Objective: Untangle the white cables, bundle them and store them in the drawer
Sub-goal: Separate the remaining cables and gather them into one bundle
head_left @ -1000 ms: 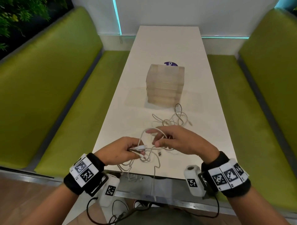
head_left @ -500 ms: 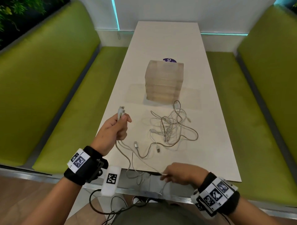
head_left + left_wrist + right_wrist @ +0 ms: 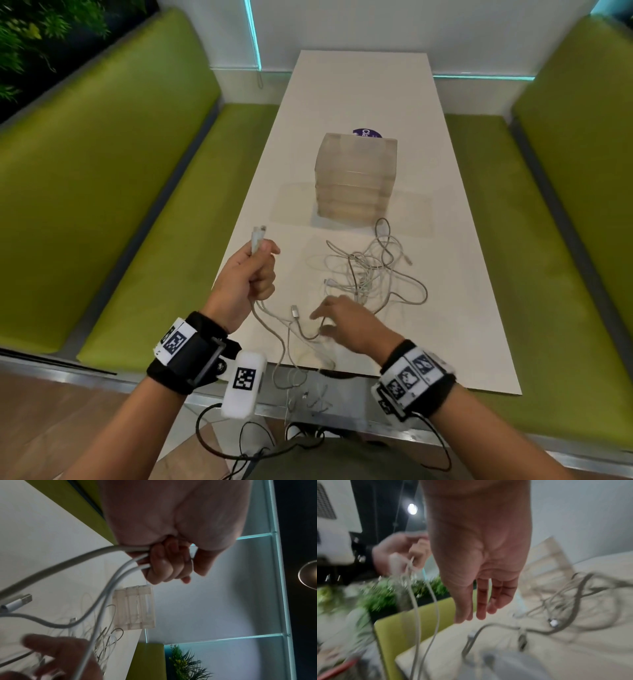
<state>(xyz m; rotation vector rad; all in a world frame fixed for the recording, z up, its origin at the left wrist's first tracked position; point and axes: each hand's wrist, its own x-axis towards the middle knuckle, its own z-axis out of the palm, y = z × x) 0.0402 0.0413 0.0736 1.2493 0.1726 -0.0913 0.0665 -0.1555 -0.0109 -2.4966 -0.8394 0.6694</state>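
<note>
A left hand is raised above the white table, fist curled around several white cables that trail down to a tangle just in front of a clear drawer box. The right hand hovers over the strands, fingers relaxed, holding nothing.

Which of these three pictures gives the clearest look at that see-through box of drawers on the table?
The head view: the drawer box stands whole and sharp beyond the tangled white cables. The left wrist view shows it small and turned sideways, partly behind a cable. In the right wrist view it is a motion-blurred pale shape.
</note>
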